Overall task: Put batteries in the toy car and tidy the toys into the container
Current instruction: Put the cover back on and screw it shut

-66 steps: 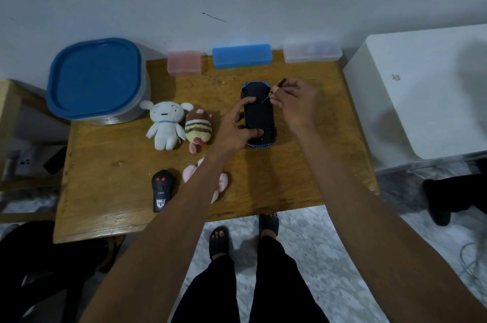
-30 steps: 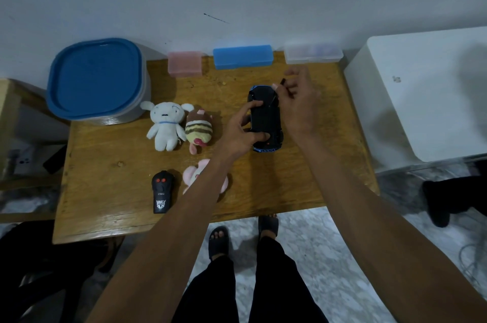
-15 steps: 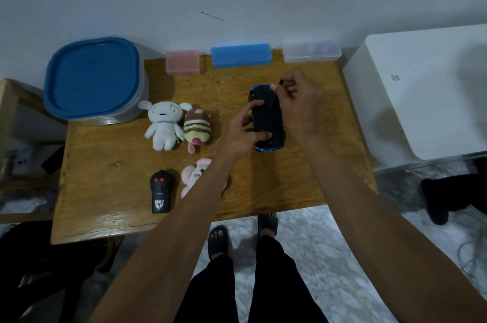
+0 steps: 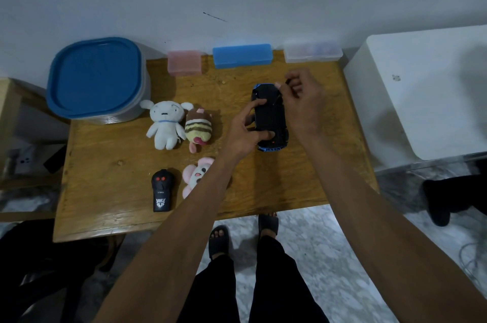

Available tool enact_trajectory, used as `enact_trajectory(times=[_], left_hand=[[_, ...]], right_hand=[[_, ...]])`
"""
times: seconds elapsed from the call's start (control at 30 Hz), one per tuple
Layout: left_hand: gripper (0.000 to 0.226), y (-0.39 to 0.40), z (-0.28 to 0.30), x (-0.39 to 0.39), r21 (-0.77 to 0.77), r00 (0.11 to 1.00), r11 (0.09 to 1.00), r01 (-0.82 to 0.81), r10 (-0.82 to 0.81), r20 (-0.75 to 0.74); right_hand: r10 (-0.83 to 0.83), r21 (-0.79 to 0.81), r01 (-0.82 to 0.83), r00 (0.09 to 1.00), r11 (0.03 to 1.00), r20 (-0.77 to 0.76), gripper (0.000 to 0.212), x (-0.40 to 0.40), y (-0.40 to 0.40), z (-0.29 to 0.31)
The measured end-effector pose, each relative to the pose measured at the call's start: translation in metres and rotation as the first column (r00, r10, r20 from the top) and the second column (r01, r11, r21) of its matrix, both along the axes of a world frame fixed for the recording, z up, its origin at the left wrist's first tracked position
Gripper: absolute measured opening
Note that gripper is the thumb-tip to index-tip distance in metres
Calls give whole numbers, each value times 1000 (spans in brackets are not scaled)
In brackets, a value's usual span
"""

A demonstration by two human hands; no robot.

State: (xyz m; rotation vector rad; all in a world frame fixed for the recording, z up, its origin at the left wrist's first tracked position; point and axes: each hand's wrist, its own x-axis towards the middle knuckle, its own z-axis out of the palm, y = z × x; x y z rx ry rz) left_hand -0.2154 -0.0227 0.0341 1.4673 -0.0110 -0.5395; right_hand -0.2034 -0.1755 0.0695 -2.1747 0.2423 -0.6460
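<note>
The black and blue toy car (image 4: 269,117) lies upside down on the wooden table (image 4: 126,164). My left hand (image 4: 243,133) grips its left side with thumb and fingers. My right hand (image 4: 303,101) pinches a thin black screwdriver (image 4: 283,89), its tip on the car's underside near the far end. A white plush (image 4: 164,122), a striped brown plush (image 4: 198,127), a pink plush (image 4: 196,175) partly under my left forearm, and a black remote control (image 4: 162,189) lie to the left. The container with a blue lid (image 4: 96,77) stands at the back left.
A pink box (image 4: 184,62), a blue box (image 4: 242,55) and a clear box (image 4: 312,51) line the table's far edge against the wall. A white appliance (image 4: 421,90) stands right of the table. My feet in sandals are below the front edge.
The car has shifted slightly right and turned a little. My right hand with the screwdriver moved over the car's far end and stayed there. My left hand kept its grip.
</note>
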Motion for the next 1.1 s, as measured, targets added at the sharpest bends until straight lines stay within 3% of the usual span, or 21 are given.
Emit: enact_trajectory(times=[0.27,0.47,0.83,1.03,1.1], left_hand=[[77,3,1,2,-2,1000,1000,-16,16,-8],[78,5,-1,-3,18,1000,1000,9,-9,-5],[78,3,3,1,-13,999,1000,-12,12,-31],[79,4,2,-4,-13,999,1000,14,-14,-34],[79,3,3,-4,-15,999,1000,10,-11,-37]], right_hand=[[61,-17,-61,997,998,48,12,-2,3,2],[-4,16,4,1000,1000,-6,27,-2,5,4],[72,-103,-64,995,993,67,15,-8,5,4],[3,-28,-3,1000,1000,7,32,-7,3,-1],[6,-61,-4,1000,998,31,29,-8,2,-3]])
